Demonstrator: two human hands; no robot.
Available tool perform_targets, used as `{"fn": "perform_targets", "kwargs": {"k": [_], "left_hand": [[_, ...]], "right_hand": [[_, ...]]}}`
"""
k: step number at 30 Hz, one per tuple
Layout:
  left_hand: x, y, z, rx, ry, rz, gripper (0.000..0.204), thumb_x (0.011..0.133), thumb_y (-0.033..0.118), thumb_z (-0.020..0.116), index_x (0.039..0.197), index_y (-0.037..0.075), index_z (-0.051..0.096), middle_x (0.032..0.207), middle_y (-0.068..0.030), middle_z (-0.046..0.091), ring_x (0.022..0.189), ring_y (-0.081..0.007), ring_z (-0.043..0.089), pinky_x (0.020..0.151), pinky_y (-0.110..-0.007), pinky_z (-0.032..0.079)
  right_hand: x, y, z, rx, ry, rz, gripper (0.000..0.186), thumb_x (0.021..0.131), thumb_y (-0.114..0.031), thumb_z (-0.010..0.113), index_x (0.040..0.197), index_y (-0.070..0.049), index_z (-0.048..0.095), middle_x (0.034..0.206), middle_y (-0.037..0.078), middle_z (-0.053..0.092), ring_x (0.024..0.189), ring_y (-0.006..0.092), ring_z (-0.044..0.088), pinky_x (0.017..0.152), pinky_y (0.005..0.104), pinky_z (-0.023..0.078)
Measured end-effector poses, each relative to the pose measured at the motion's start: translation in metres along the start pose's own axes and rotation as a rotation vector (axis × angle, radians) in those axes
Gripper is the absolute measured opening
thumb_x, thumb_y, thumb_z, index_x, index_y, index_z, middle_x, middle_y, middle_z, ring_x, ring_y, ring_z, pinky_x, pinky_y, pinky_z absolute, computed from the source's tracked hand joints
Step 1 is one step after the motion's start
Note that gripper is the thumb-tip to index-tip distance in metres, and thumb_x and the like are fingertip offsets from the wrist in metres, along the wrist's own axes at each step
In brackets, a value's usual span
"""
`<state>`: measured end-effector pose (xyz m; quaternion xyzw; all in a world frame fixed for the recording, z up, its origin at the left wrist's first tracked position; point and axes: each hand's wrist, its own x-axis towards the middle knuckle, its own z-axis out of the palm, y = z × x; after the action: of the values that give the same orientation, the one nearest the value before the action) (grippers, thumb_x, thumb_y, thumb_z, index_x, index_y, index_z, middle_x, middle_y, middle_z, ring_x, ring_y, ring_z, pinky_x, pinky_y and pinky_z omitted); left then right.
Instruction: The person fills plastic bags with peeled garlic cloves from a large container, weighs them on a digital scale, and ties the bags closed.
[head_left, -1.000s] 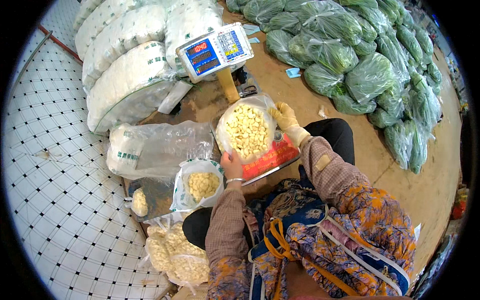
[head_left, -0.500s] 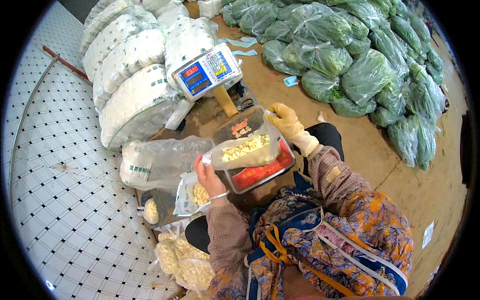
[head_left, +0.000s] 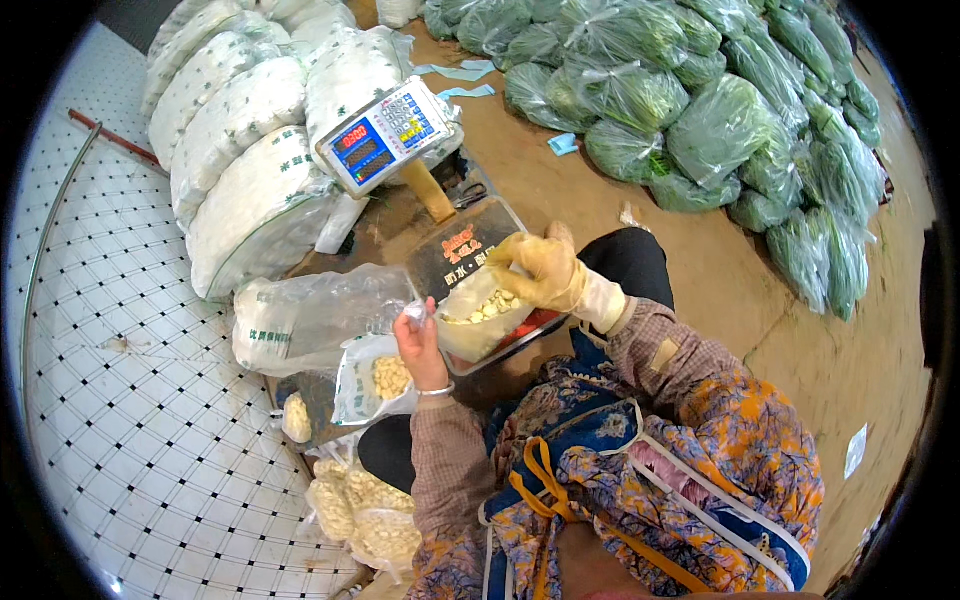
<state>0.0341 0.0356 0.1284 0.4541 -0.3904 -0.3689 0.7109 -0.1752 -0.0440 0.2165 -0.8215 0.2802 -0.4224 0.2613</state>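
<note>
A clear plastic bag (head_left: pixel 468 341) with pale peeled cloves (head_left: pixel 495 305) in it slants, mouth up, over the near half of the scale platform (head_left: pixel 437 243), toward its near left corner; whether it touches the surface I cannot tell. The bare left hand (head_left: pixel 422 355) pinches one end of the mouth between thumb and fingers, and the right hand (head_left: pixel 545 270) (in a yellowish glove) has its fingers curled on the other. Past the platform's left edge stands an open white bag (head_left: pixel 354 396) of cloves; beyond the far edge a tilted display (head_left: pixel 385 138) glows.
</note>
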Motion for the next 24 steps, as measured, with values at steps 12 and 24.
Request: {"fn": "perform_targets", "kwargs": {"k": [12,24], "left_hand": [[-0.02,-0.002,-0.014,0.162,0.097,0.024,0.042,0.08,0.003,0.047,0.117,0.0,0.027,0.11,-0.0137,0.045,0.105,-0.0224,0.043,0.091,-0.033,0.031],[-0.026,-0.007,-0.004,0.204,-0.009,0.081,0.053,0.079,-0.003,0.044,0.125,0.0,0.017,0.126,-0.0125,0.026,0.112,-0.0214,0.033,0.094,-0.033,0.026]], "right_hand": [[-0.001,0.012,0.015,0.136,0.039,0.061,0.023,0.072,-0.008,0.053,0.093,-0.003,0.055,0.083,0.012,0.056,0.075,0.0276,0.055,0.066,0.0341,0.044],[0.004,0.033,0.064,-0.293,-0.514,0.079,0.024,0.071,-0.018,0.049,0.091,-0.014,0.061,0.09,0.006,0.059,0.085,0.026,0.055,0.072,0.0361,0.042]]}}
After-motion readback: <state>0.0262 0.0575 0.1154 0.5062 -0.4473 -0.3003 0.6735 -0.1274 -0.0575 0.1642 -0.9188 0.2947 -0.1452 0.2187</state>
